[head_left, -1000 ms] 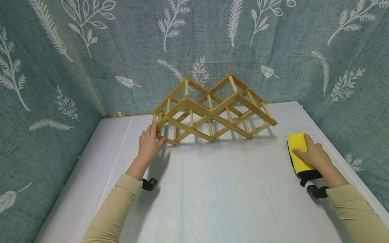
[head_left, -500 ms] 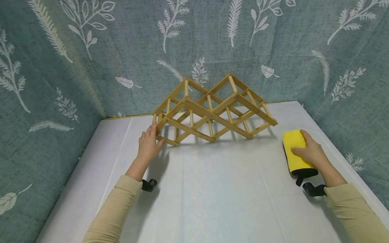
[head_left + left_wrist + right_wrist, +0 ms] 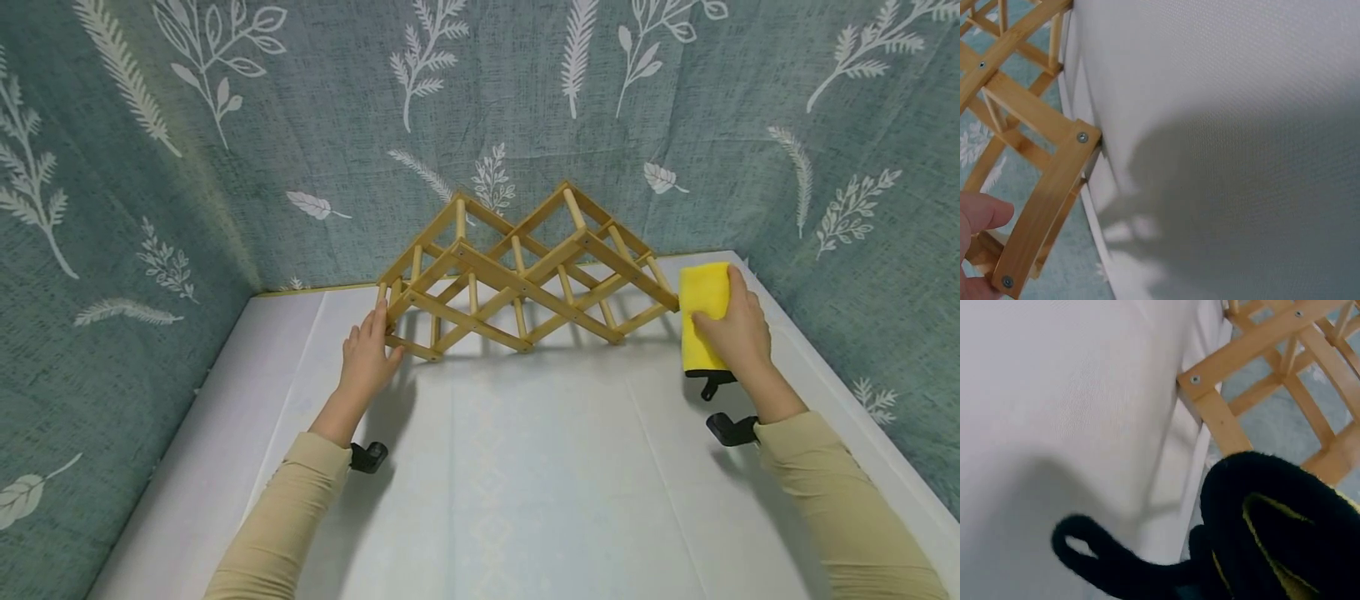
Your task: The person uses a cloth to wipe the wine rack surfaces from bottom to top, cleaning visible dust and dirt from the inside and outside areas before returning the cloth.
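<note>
A folding wooden wine rack (image 3: 495, 267), zigzag slats joined by round dowels, stands along the back of the white table. My left hand (image 3: 365, 350) holds its left end; in the left wrist view the thumb (image 3: 988, 211) and a finger lie at the end slat (image 3: 1047, 206). On the right, my right hand (image 3: 741, 325) grips a folded yellow towel (image 3: 705, 287) with black edging and a hanging loop. The towel is raised, right at the rack's right end, overlapping its tip in the head view. Close up, the right wrist view shows the towel's black folded edge (image 3: 1235, 478) and loop (image 3: 1079, 550).
Green-blue fabric walls (image 3: 337, 108) with white leaf prints enclose the back and both sides. A white cloth (image 3: 547, 467) covers the tabletop, its far edge just behind the rack. A black wrist mount (image 3: 369, 457) sits below the left wrist, another (image 3: 731, 429) below the right.
My right hand has lifted the yellow towel and carried it away from me and to the left, up to the rack's right end. My left hand and the rack have stayed in place.
</note>
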### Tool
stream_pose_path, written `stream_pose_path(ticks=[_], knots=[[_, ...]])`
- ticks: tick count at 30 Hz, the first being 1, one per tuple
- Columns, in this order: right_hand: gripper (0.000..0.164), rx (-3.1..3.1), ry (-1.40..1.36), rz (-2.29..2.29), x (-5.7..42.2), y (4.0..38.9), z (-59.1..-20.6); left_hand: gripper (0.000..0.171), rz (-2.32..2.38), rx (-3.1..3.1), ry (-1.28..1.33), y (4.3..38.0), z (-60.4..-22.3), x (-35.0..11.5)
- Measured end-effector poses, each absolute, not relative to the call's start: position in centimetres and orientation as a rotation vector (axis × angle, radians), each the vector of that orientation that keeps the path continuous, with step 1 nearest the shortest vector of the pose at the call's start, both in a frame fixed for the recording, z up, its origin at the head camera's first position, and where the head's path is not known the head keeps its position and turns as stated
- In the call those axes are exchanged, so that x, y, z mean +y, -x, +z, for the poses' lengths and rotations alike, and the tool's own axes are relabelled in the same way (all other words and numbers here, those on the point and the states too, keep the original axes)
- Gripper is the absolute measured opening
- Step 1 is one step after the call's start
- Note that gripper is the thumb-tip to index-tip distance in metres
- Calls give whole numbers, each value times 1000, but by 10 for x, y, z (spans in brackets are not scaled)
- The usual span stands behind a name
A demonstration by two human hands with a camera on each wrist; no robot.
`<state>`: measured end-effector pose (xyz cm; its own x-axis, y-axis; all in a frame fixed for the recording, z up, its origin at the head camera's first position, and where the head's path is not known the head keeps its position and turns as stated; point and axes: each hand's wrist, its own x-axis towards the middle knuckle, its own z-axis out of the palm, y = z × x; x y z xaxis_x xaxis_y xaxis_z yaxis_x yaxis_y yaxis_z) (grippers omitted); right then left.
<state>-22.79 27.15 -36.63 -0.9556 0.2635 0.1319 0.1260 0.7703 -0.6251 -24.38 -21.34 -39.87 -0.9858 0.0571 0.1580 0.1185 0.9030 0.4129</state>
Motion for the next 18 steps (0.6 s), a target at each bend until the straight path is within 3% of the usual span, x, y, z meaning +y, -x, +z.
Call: stream_pose_path(ticks=[9, 18], knots=[[67, -2748, 211, 1014, 261, 235, -367, 78, -622, -2953, 137, 243, -395, -213], [82, -2788, 106, 1216, 261, 223, -365, 79, -585, -2928, 162, 243, -395, -212]])
